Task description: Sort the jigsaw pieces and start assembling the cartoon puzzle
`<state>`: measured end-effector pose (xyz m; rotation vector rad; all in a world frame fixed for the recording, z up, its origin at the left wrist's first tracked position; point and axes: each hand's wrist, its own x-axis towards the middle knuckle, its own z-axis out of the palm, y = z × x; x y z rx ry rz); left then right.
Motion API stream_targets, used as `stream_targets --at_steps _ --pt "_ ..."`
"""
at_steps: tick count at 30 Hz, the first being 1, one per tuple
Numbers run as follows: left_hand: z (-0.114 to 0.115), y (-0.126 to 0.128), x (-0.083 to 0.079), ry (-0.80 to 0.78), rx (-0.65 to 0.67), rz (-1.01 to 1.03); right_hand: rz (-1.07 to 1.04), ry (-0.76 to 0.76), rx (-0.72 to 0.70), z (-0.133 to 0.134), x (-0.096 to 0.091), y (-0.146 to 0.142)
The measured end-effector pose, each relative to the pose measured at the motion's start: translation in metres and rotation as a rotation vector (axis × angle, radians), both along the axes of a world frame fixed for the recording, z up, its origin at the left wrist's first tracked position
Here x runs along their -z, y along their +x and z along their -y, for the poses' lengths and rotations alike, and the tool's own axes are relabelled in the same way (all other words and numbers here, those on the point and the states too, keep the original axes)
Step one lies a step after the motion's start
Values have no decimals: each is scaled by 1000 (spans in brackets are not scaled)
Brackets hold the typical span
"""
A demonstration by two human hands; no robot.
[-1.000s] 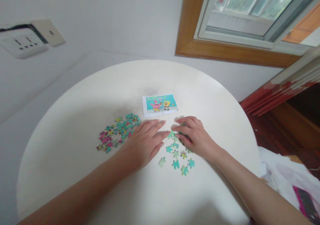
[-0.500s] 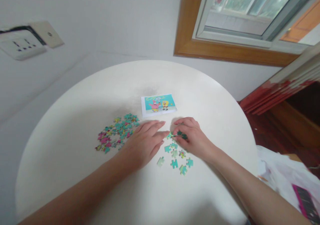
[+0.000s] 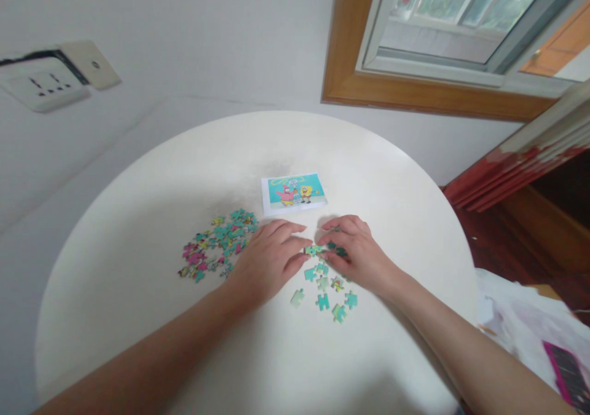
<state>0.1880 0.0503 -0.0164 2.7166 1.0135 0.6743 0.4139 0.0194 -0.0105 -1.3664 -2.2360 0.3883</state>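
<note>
Puzzle work (image 3: 313,250), green and knobbed, lies between the fingertips of both hands, low over the bench (image 3: 230,372); whether it is one piece or a joined pair is too small to tell. The left hand (image 3: 271,255) is palm down with its fingers loosely spread, thumb and forefinger parted around the near end of the green work; the right hand (image 3: 357,252) is more curled, thumb and forefinger tips at the other end; how firmly either one grips, I cannot tell. Dark green pieces (image 3: 340,251) show in the shadow under the right palm; loose pieces (image 3: 322,302), mostly teal and pale green, lie on the near side of the right hand, well spread, with a yellow-and-red piece (image 3: 337,283) among them; a very pale piece (image 3: 297,297) lies just off the left thumb, towards the wearer. To the left of the left hand is a heap (image 3: 221,232) of teal, pink and yellow pieces; beyond both hands, a cartoon picture card (image 3: 295,193) lies flat.
</note>
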Motion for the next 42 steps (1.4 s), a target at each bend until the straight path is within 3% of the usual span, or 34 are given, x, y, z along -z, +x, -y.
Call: stream_targets --at_steps 18,28,36,42 --pt "-4 1 0 23 24 2 69 232 -72 -1 -2 3" --pt "2 2 -11 196 -7 53 77 421 -107 0 -7 4" --pt "4 0 -18 233 1 66 81 395 -112 3 -13 8" --pt "-12 -17 -20 242 -50 133 40 385 -67 -6 -12 22"
